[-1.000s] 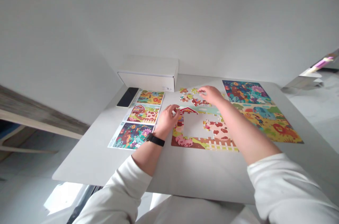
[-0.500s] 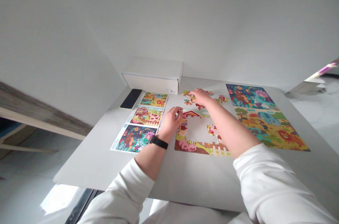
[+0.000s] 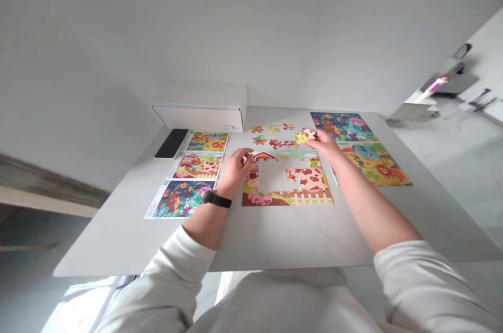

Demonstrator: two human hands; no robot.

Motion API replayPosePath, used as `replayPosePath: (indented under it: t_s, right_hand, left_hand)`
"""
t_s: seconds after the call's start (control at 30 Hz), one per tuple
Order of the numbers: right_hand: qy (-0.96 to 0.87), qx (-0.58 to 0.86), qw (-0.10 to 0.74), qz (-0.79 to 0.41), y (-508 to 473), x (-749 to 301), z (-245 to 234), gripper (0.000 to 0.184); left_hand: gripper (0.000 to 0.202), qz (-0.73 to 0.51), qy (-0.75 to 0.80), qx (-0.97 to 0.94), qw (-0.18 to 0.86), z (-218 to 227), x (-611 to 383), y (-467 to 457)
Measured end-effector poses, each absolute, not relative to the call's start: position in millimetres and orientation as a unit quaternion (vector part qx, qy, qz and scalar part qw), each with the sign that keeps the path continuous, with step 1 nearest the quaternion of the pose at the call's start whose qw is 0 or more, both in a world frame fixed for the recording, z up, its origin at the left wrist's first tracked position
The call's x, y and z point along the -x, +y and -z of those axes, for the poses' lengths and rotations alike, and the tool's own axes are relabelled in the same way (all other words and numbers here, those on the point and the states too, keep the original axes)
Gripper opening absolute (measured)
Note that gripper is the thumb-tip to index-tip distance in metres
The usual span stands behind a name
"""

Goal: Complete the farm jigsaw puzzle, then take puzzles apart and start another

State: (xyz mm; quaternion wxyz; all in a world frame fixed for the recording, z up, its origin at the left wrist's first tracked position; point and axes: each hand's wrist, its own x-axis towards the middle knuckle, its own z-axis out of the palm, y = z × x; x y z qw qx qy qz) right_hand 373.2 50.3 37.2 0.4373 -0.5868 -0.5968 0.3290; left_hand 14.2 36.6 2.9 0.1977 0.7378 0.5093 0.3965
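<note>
Reaching right hand: we hold our right hand over the far side of the table, its fingertips at a small yellow and reddish jigsaw piece; whether they grasp it or merely touch it, we cannot tell.
Left hand: we rest our left hand at the upper left corner of the puzzle, the fingers loosely bent, with a gap showing between thumb and forefinger.
Farm puzzle: our partly assembled, brightly coloured farm jigsaw lies flat between our forearms, with a barn roof along its top, a brown-spotted cow at right, a pink pig at lower left and a white fence below; table shows through its middle.
Loose pieces: we see multicoloured interlocking pieces in two rough rows just beyond the puzzle.
Picture sheet: on our left lies a white paper sheet printed with three colourful scenes.
Right side: we have a dark blue forest picture and a yellow safari picture, edge to edge.
Far left: a black flat phone lies near a white cardboard box.
Wrist: we wear a black-strapped watch on the left.
Surface: everything lies on our pale grey table.
</note>
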Motion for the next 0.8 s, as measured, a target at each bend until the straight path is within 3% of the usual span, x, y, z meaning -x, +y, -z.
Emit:
replayPosePath:
  t_s: [0.2,0.4,0.8]
  right_hand:
    - [-0.488,0.565,0.491,-0.449,-23,-370,-20,0.045]
    - [-0.481,0.545,0.516,-0.454,-40,-347,-16,0.048]
    - [-0.535,0.520,0.451,-0.491,-52,-317,-8,0.043]
  left_hand:
    - [0.030,-0.414,0.460,-0.747,0.243,-25,-25,21]
    - [0.030,-0.412,0.413,-0.738,0.341,-47,-62,8]
    - [0.035,-0.419,0.377,-0.660,0.497,6,-99,-3]
